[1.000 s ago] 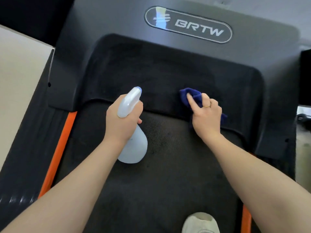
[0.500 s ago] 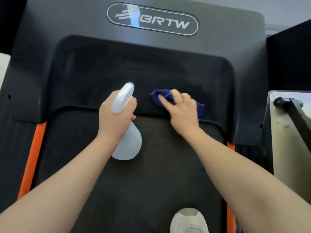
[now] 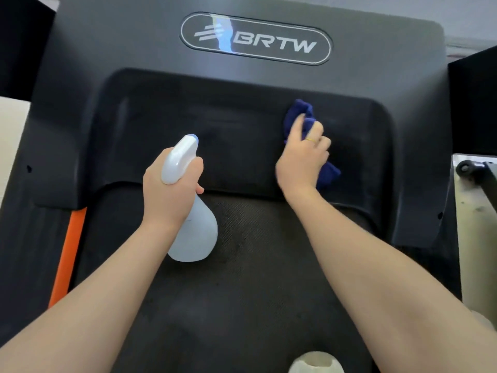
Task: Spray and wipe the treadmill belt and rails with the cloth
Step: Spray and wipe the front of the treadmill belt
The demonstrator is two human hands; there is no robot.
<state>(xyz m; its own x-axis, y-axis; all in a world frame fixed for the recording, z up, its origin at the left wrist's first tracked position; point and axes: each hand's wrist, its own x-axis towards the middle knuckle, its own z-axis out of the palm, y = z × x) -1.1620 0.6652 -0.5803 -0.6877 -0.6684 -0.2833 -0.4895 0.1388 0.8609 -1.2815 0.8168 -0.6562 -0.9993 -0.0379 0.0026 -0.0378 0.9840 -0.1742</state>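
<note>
Black plastic fills most of what we see: the motor cover (image 3: pixel 80 109) at the front of the treadmill, with an oval badge (image 3: pixel 255 37) reading BRTW near its far edge. Below it we look down on the dark, finely textured belt (image 3: pixel 242 292), which runs toward us from under the cover's lip. On our left an orange strip (image 3: pixel 68 254) lines the belt, with the black side rail (image 3: pixel 24 265) beyond it. Pale floor (image 3: pixel 13 125) shows past the cover on that side. On our right, next to the cover, we see a worn light surface with a black bracket (image 3: pixel 476 170) on it.

Our left hand (image 3: pixel 169 192) grips a white spray bottle (image 3: pixel 192 232), fingers curled round its neck. The bottle's head (image 3: pixel 180 157) points away from us toward the cover, and its rounded body hangs over the belt just at the cover's lip.

Our right hand (image 3: pixel 302 162) holds a dark blue cloth (image 3: pixel 300 114) against the sunken part of the cover, right of centre. The fingers bend down over the bunched cloth, one of them wearing a thin gold ring (image 3: pixel 310 140). Cloth sticks out beyond the fingertips and again beside the wrist on the right. The two hands are well apart.

At the bottom edge, the pale toe of a shoe (image 3: pixel 316 362) rests on the belt.
</note>
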